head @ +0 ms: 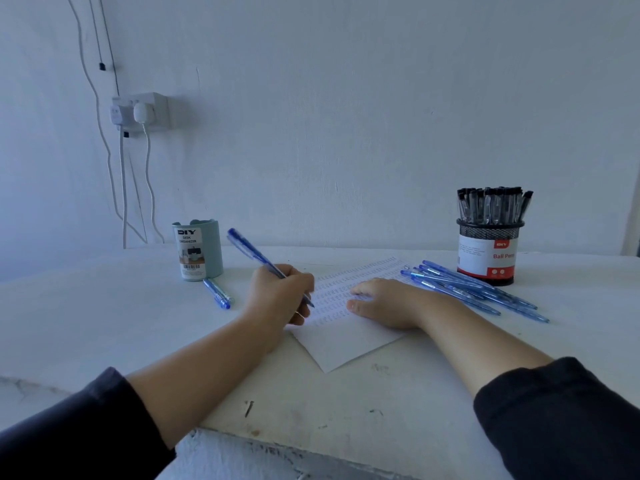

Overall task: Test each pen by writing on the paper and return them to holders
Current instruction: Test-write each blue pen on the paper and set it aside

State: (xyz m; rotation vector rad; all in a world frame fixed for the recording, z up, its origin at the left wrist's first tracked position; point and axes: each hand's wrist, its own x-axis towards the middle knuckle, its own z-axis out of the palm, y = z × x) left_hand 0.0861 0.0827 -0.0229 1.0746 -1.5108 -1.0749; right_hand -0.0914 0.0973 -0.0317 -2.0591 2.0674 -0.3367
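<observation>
My left hand [282,292] has its grip closed round a blue ballpoint pen [263,261], tip down on the white sheet of paper [346,337] — already lined with rows of small marks. My right hand [388,301] lies flat on the sheet, fingers relaxed, holding nothing. Just right of the paper lies a loose bunch of blue pens [474,289] on the white tabletop [104,323], beside the black mesh holder [488,252] full of black-capped pens. The pale green cup holder [198,250] stands to the left — one more blue pen [217,293] lies before it.
</observation>
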